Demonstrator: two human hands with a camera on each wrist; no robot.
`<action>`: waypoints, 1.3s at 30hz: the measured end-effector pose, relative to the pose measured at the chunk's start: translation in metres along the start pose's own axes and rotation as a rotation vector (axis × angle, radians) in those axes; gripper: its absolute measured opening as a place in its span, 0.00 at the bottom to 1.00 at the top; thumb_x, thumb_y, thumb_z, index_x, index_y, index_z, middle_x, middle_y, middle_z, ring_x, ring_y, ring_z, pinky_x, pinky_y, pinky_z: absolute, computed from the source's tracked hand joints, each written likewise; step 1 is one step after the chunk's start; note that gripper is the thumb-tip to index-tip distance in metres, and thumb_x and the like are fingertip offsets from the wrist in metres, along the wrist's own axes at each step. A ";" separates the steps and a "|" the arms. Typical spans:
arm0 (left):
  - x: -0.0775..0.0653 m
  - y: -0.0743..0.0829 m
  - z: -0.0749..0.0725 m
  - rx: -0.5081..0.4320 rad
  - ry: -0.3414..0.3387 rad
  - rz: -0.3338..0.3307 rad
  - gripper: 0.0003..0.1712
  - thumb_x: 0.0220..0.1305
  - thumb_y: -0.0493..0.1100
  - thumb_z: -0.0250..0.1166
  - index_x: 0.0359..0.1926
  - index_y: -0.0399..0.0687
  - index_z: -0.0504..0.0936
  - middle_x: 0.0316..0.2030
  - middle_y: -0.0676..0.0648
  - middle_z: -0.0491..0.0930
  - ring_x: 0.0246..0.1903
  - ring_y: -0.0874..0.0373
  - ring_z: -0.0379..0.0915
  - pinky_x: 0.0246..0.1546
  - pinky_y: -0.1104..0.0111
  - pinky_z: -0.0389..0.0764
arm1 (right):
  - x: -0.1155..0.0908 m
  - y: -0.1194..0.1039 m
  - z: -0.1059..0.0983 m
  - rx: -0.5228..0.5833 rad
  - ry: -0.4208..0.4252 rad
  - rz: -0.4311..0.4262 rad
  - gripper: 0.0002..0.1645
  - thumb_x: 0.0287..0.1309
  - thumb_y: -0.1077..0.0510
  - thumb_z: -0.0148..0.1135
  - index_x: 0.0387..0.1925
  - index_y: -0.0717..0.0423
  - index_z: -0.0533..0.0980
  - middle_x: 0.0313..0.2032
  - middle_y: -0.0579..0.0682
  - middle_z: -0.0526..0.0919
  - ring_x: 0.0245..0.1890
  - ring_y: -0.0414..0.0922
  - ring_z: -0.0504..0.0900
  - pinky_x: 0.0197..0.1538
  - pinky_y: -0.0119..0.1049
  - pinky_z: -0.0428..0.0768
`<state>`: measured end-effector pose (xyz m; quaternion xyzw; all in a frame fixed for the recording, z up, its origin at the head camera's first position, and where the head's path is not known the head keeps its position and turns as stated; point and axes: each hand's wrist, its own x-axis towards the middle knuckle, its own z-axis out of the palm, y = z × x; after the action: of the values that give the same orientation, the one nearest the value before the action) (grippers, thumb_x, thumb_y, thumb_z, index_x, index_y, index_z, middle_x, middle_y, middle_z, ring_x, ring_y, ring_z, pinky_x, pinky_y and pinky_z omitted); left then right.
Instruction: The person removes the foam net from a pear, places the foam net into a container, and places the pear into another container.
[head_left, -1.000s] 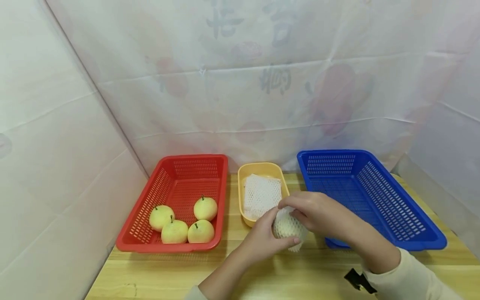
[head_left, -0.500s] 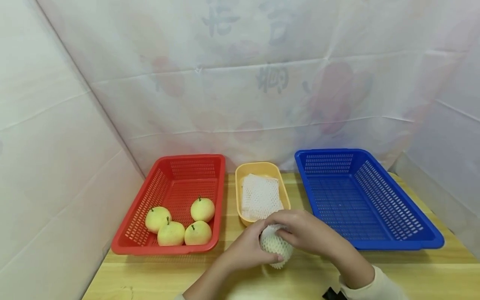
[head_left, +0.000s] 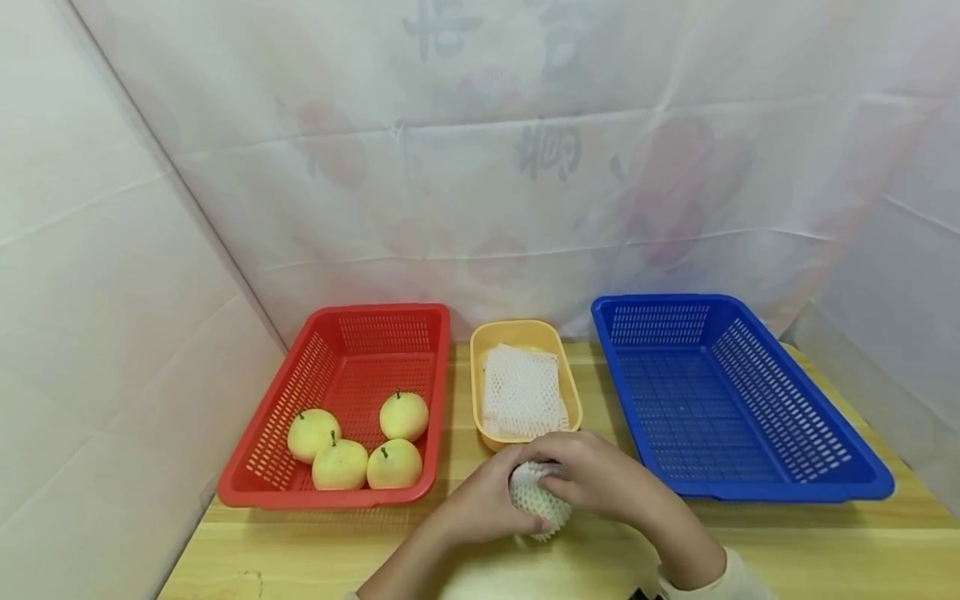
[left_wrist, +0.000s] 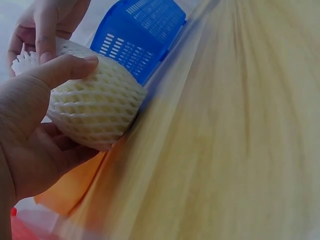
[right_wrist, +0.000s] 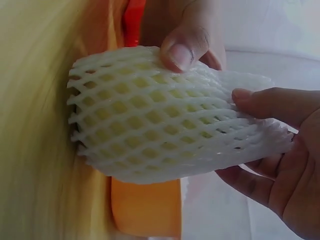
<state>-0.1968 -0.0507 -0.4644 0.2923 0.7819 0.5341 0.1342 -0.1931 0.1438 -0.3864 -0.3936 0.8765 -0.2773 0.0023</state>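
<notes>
Together, left hand (head_left: 480,508) and right hand (head_left: 600,479) clasp the netted pear (head_left: 534,498) (fingers curled round it).

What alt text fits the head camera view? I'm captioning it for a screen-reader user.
Two hands, left hand and right hand, hold a pear in a white foam net above a wooden table. Behind stand a red basket with four bare pears, a yellow tray of foam nets, and a blue basket.

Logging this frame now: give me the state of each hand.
Left hand: closed, fingers curled around the round yellow fruit in white foam net sleeve.
Right hand: closed, pinching that same sleeve's end.
</notes>
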 end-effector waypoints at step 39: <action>-0.001 0.003 -0.010 -0.032 0.024 0.052 0.18 0.71 0.55 0.48 0.54 0.60 0.77 0.51 0.56 0.77 0.50 0.64 0.74 0.52 0.68 0.75 | -0.006 0.023 0.002 0.116 0.048 0.144 0.06 0.56 0.44 0.64 0.32 0.39 0.81 0.31 0.32 0.80 0.32 0.30 0.78 0.37 0.31 0.81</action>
<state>-0.2005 -0.0579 -0.4583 0.3039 0.7670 0.5532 0.1157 -0.2042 0.1591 -0.4003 -0.3223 0.8847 -0.3361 0.0242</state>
